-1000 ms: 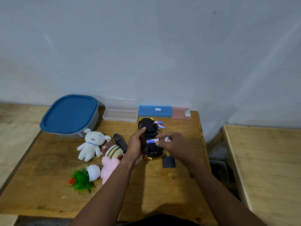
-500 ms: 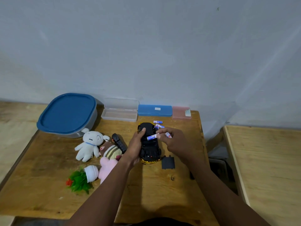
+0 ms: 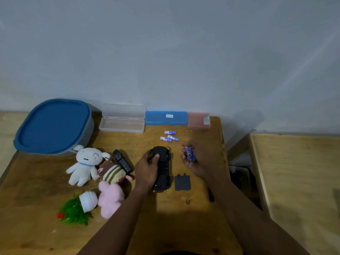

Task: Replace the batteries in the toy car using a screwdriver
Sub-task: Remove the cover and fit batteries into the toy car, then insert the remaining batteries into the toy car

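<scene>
Lower half of frame: one table (image 3: 165, 227). Upper left on it, one tub (image 3: 51, 126). Three cases (image 3: 165, 117) in a row along the far edge. Three plushies (image 3: 83, 166) at left. One car (image 3: 162, 168) at centre, underside up. One cover (image 3: 182, 183) just right of it. Three batteries (image 3: 170, 136) lie loose above the car. Left hand (image 3: 147, 170) grips the car, thumb on the underside. Right hand (image 3: 195, 159), right of the car, has its fingers curled round held batteries (image 3: 189, 153), count unclear.

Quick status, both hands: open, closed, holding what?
Left hand: grips the toy car.
Right hand: fingers curled round batteries.
</scene>
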### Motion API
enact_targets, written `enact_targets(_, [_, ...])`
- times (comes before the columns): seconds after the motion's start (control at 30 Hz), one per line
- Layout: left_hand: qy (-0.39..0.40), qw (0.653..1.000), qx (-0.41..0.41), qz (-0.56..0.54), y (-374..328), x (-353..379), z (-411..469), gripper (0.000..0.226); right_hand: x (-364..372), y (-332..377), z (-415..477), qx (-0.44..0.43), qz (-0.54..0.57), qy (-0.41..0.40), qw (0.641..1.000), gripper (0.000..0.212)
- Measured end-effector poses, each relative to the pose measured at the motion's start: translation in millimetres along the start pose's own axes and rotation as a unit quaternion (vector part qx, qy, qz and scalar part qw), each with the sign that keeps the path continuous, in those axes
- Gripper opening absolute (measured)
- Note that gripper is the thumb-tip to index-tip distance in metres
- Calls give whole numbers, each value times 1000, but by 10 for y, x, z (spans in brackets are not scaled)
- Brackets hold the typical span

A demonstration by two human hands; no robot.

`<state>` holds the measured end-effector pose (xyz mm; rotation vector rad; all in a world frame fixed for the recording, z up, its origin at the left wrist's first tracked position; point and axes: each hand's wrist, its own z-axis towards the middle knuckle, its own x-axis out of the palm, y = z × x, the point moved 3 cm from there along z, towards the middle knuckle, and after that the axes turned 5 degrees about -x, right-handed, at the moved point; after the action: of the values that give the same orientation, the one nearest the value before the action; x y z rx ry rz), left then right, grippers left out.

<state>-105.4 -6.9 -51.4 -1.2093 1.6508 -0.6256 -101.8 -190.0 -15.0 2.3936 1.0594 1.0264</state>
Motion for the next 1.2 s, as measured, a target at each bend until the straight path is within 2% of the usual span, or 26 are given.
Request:
enact_targets(0.07, [-28, 999, 13, 15, -42, -11, 6, 40, -13, 65, 77, 4, 24, 13, 1000, 15])
enact_targets(0.13, [-65, 998, 12, 13, -106, -28, 14, 51, -37, 154, 140, 7, -5, 19, 1000, 17])
enact_targets(0.23, [-132, 988, 62, 58, -338, -15, 28, 53, -123, 349, 247, -34, -157, -16, 987, 16])
enact_targets(0.3, [-141, 978, 120, 94, -573, 91, 91, 45, -163, 524, 341, -106, -294, -40, 949, 13])
enact_targets(0.33, [-130, 975, 140, 109, -695, 173, 142, 38, -177, 627, 399, -157, -373, -56, 913, 10])
enact_targets(0.43, [-68, 970, 169, 162, -987, 502, 326, 28, -242, 904, 650, -295, -585, -95, 749, 16])
enact_targets(0.53, [-19, 972, 139, 190, -1155, 851, 528, 23, -350, 1074, 914, -342, -718, -86, 600, 35])
enact_targets(0.67, [-5, 971, 99, 218, -1193, 1187, 713, 15, -403, 1137, 1074, -362, -805, -36, 468, 39])
enact_targets(0.8, [-12, 967, 101, 233, -1148, 1349, 786, 15, -431, 1131, 1184, -355, -868, -22, 346, 28])
enact_targets(0.87, [-14, 969, 104, 226, -1120, 1368, 803, 14, -403, 1141, 1182, -354, -880, -7, 316, 19])
enact_targets(1.03, [-31, 974, 103, 198, -1090, 1404, 843, 18, -349, 1155, 1119, -349, -896, 18, 275, 7])
enact_targets(1.1, [-38, 977, 103, 182, -1089, 1390, 855, 19, -375, 1122, 1120, -345, -899, 21, 268, 10])
enact_targets(1.2, [-37, 979, 111, 169, -1095, 1377, 882, 25, -423, 1135, 1144, -384, -880, 15, 279, 16])
